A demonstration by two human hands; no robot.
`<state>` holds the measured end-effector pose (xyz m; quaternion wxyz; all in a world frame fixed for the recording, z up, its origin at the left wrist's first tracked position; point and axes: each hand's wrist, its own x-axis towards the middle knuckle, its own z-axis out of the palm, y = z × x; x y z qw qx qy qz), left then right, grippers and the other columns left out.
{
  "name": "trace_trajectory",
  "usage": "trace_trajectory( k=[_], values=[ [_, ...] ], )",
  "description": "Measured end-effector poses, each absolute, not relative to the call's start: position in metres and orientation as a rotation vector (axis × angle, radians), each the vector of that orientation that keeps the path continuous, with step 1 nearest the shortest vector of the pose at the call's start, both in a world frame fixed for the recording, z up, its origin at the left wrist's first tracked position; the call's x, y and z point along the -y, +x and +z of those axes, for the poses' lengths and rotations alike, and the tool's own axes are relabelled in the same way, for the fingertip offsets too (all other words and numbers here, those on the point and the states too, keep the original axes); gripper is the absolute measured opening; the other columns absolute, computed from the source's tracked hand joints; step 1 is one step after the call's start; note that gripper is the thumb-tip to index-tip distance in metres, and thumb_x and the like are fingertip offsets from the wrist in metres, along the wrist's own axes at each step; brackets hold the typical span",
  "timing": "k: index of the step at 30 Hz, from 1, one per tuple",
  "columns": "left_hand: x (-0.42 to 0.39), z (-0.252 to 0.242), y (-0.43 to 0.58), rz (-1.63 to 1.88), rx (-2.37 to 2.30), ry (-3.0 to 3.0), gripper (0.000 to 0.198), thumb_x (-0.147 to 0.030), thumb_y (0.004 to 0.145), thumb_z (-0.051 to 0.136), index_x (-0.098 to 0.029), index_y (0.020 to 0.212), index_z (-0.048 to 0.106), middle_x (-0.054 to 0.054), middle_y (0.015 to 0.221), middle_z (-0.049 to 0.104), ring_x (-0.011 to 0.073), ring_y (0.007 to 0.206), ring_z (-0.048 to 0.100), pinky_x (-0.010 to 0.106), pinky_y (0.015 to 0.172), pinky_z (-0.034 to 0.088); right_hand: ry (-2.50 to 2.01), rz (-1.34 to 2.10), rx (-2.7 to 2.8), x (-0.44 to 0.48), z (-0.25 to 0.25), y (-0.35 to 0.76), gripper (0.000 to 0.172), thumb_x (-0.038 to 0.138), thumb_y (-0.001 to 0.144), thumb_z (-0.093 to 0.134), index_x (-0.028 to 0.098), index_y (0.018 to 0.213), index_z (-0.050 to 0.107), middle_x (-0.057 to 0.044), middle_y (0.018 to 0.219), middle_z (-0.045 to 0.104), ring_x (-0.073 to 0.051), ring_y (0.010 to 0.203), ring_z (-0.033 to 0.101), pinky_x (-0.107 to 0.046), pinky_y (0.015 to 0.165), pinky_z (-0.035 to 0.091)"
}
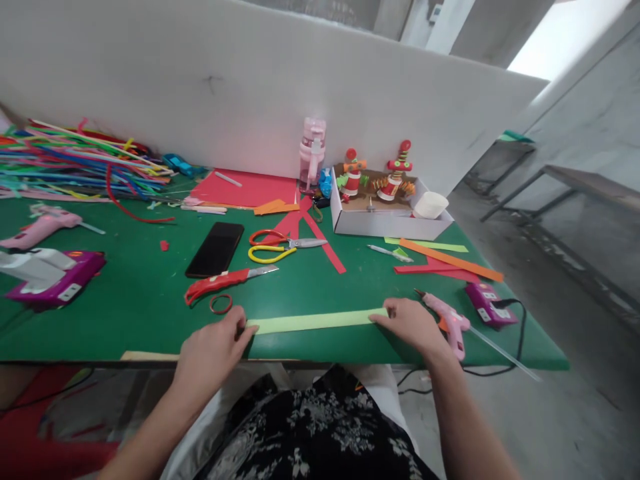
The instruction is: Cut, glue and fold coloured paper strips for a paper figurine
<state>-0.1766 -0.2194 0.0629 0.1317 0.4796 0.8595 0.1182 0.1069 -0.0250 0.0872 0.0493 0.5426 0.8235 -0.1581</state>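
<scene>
A pale green paper strip (315,321) stretches between my two hands, just over the front part of the green table. My left hand (213,343) pinches its left end between thumb and fingers. At the other end, my right hand (410,325) grips the strip the same way. Beyond my left hand lie a dark red ring (221,304) and a red-handled utility knife (217,285) with its blade out. Just right of my right hand, a pink glue gun (450,321) rests on its side with a clear glue stick in it.
Scissors (273,252) with red and yellow handles and a black phone (215,249) lie mid-table. Behind them stand a pink bottle (312,157) and a white box (385,229) holding two small figures. Colourful pipe cleaners (85,167) pile up at left; purple power strips (60,283) sit at both sides.
</scene>
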Motion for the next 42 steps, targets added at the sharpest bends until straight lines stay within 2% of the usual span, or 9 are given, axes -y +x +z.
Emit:
trace_trajectory(
  k=[4, 8, 12, 17, 22, 31, 36, 40, 42],
  values=[
    [0.234, 0.065, -0.18, 0.425, -2.717, 1.594, 0.023, -0.044, 0.094, 0.043, -0.025, 0.093, 0.056, 0.001, 0.066, 0.066, 0.0231, 0.057, 0.062, 0.029, 0.05, 0.031, 1.943, -0.105, -2.683, 0.049, 0.087, 0.11, 0.038, 0.054, 0.083, 0.063, 0.022, 0.103, 0.067, -0.007, 0.083, 0.072, -0.026, 0.074, 0.067, -0.032, 0.06, 0.044],
    [0.244, 0.063, -0.163, 1.08, -2.482, 2.263, 0.016, -0.017, 0.091, 0.049, -0.02, 0.102, 0.06, 0.008, 0.089, 0.072, 0.023, 0.085, 0.067, 0.034, 0.08, 0.051, 1.482, -0.12, -3.446, 0.088, 0.078, 0.1, 0.029, 0.036, 0.098, 0.047, 0.021, 0.114, 0.067, -0.012, 0.106, 0.073, -0.026, 0.101, 0.067, -0.04, 0.089, 0.053],
    [0.236, 0.044, -0.121, 0.937, -2.104, 2.596, 0.049, -0.008, 0.086, 0.045, -0.014, 0.134, 0.054, 0.013, 0.125, 0.07, 0.0263, 0.126, 0.057, 0.041, 0.111, 0.039, 0.652, -0.342, -3.531, 0.112, 0.061, 0.079, 0.046, 0.034, 0.1, 0.044, 0.014, 0.139, 0.053, -0.014, 0.133, 0.064, -0.026, 0.128, 0.056, -0.044, 0.111, 0.045],
    [0.222, 0.017, -0.093, 0.702, -2.2, 2.537, 0.057, -0.027, 0.095, 0.043, -0.009, 0.149, 0.04, 0.015, 0.145, 0.057, 0.0285, 0.143, 0.041, 0.046, 0.123, 0.021, 0.572, -0.359, -3.312, 0.111, 0.041, 0.069, 0.077, 0.052, 0.095, 0.051, 0.006, 0.154, 0.032, -0.019, 0.153, 0.043, -0.031, 0.145, 0.037, -0.052, 0.12, 0.033],
    [0.22, 0.004, -0.097, 0.587, -2.224, 2.557, 0.063, -0.041, 0.099, 0.037, -0.007, 0.152, 0.032, 0.018, 0.148, 0.053, 0.0295, 0.142, 0.043, 0.046, 0.12, 0.027, 0.647, -0.33, -3.221, 0.112, 0.031, 0.068, 0.082, 0.059, 0.091, 0.055, 0.012, 0.154, 0.033, -0.015, 0.157, 0.039, -0.033, 0.148, 0.029, -0.052, 0.121, 0.03],
    [0.249, 0.001, -0.144, 0.582, -2.398, 2.557, 0.067, -0.03, 0.095, 0.049, -0.004, 0.153, 0.029, 0.022, 0.141, 0.058, 0.0332, 0.13, 0.056, 0.046, 0.114, 0.034, 0.714, -0.391, -3.129, 0.112, 0.038, 0.066, 0.074, 0.061, 0.093, 0.05, 0.017, 0.152, 0.039, -0.01, 0.158, 0.039, -0.032, 0.148, 0.031, -0.053, 0.122, 0.025],
    [0.266, 0.013, -0.164, 0.531, -2.456, 2.582, 0.048, -0.03, 0.095, 0.047, -0.007, 0.137, 0.054, 0.02, 0.132, 0.065, 0.0331, 0.122, 0.061, 0.047, 0.105, 0.039, 0.742, -0.408, -3.114, 0.113, 0.039, 0.065, 0.074, 0.063, 0.094, 0.047, 0.016, 0.151, 0.04, -0.01, 0.158, 0.039, -0.032, 0.148, 0.03, -0.053, 0.123, 0.024],
    [0.263, 0.039, -0.185, 0.446, -2.644, 2.458, 0.029, -0.025, 0.096, 0.045, -0.017, 0.104, 0.072, 0.012, 0.095, 0.077, 0.0295, 0.092, 0.067, 0.042, 0.076, 0.044, 0.732, -0.429, -3.091, 0.113, 0.041, 0.064, 0.077, 0.065, 0.093, 0.045, 0.014, 0.152, 0.04, -0.01, 0.158, 0.037, -0.033, 0.148, 0.03, -0.053, 0.123, 0.023],
    [0.254, 0.052, -0.197, 0.32, -2.81, 2.305, 0.031, -0.026, 0.097, 0.043, -0.018, 0.104, 0.072, 0.011, 0.081, 0.072, 0.0295, 0.08, 0.062, 0.04, 0.066, 0.04, 0.732, -0.425, -3.079, 0.114, 0.042, 0.063, 0.078, 0.065, 0.093, 0.047, 0.014, 0.152, 0.038, -0.011, 0.159, 0.036, -0.034, 0.149, 0.029, -0.054, 0.123, 0.022]
  ],
)
